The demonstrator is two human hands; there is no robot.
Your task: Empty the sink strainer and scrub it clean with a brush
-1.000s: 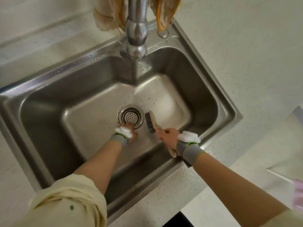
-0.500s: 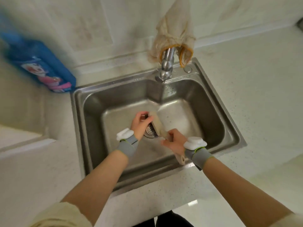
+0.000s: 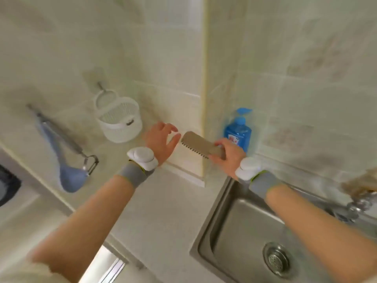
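Note:
The metal sink strainer sits in the drain of the steel sink at the lower right. My right hand is raised in front of the tiled wall and grips the handle of a wooden scrub brush, bristles facing down. My left hand is just left of the brush head, fingers spread and empty, a little apart from it.
A white plastic basket hangs on a wall hook beside my left hand. A blue soap bottle stands behind the brush. A blue spoon and a peeler hang at left. The faucet with a cloth is at right.
Both hands have lifted out of the sink and up to the wall, the right still carrying the brush. The view has swung left and up; the strainer stays in the drain.

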